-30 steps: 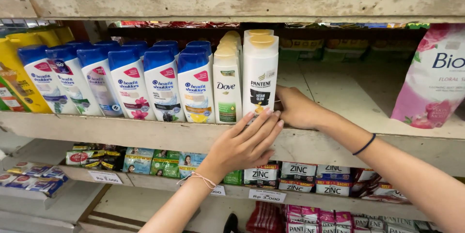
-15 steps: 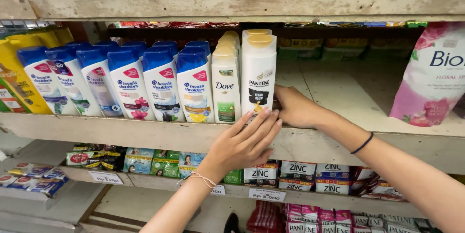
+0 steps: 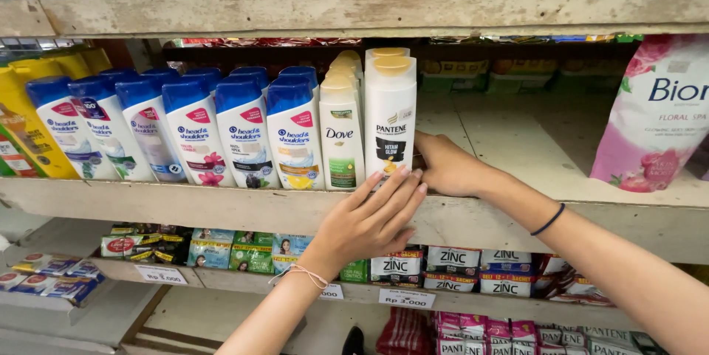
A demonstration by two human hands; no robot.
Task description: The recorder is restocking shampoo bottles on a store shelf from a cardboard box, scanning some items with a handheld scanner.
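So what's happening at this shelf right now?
A person is handling shampoo bottles on a wooden shelf. The left hand lies on the shelf's front edge, fingertips against the base of a white bottle with a gold cap. The right hand presses against that bottle's right side. To the bottle's left stand a cream-capped bottle and a row of blue-capped bottles.

Pretty even, soft daylight from the front, no harsh glare. The back of the worn wooden shelf [image 3: 517, 133] goes dim under the board above. Everything's sharp in the middle; the corners bend a bit and look slightly softer.
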